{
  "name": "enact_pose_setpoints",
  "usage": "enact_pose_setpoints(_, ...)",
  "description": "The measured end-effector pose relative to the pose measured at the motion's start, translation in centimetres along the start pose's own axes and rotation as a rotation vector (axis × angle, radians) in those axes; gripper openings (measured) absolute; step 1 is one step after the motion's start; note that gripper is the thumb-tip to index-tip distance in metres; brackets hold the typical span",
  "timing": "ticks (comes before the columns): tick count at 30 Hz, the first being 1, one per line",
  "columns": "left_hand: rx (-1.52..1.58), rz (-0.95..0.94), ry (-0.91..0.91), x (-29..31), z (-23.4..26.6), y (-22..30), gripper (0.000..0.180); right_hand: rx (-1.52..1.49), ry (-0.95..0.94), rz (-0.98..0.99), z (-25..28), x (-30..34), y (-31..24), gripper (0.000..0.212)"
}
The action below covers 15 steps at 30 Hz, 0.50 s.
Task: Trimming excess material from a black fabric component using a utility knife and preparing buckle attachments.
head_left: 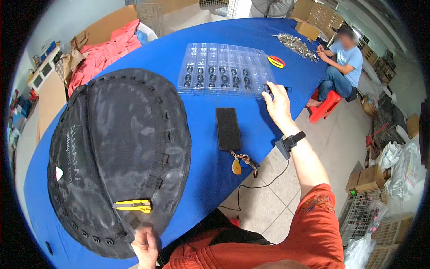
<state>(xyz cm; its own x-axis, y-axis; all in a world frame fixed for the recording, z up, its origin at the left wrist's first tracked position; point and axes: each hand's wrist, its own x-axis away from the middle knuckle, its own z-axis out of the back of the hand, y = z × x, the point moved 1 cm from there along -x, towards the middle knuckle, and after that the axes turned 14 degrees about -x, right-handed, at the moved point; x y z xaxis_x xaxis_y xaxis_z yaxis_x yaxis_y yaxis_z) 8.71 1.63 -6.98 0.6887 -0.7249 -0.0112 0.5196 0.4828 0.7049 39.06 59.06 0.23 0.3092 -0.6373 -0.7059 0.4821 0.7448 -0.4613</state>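
My right hand [278,105] pinches a small black plastic piece [267,88] at the right end of a clear plastic tray [183,76]. Short columns of similar black pieces [224,78] sit in the tray's compartments. At the near edge of a large round black fabric mat [134,134], my left hand [145,246] is closed with its fingers curled; what they hold, if anything, is hidden. Black fittings run around the mat's border, and light printing marks its left side. A yellow box cutter [133,205] lies on the mat close to my left hand.
A blue cloth [204,175] covers the table. On it lie a dark phone [228,129] with a charm strap, red-and-yellow scissors [276,61] and a heap of metal parts [295,45]. Another person [344,62] sits on a red stool [325,107] at the far right.
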Motion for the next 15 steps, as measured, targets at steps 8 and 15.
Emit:
enact_pose_setpoints(8,0.008,-0.231,0.129,-0.2,-0.8,-0.1,0.012,0.023,-0.019,-0.303,0.7,-4.9,3.9,0.045)
enact_pose_setpoints(15,0.222,0.027,0.084,1.0,-1.1,-0.3,0.007,0.171,-0.259,-0.3,-3.3,-8.8,6.6,0.04)
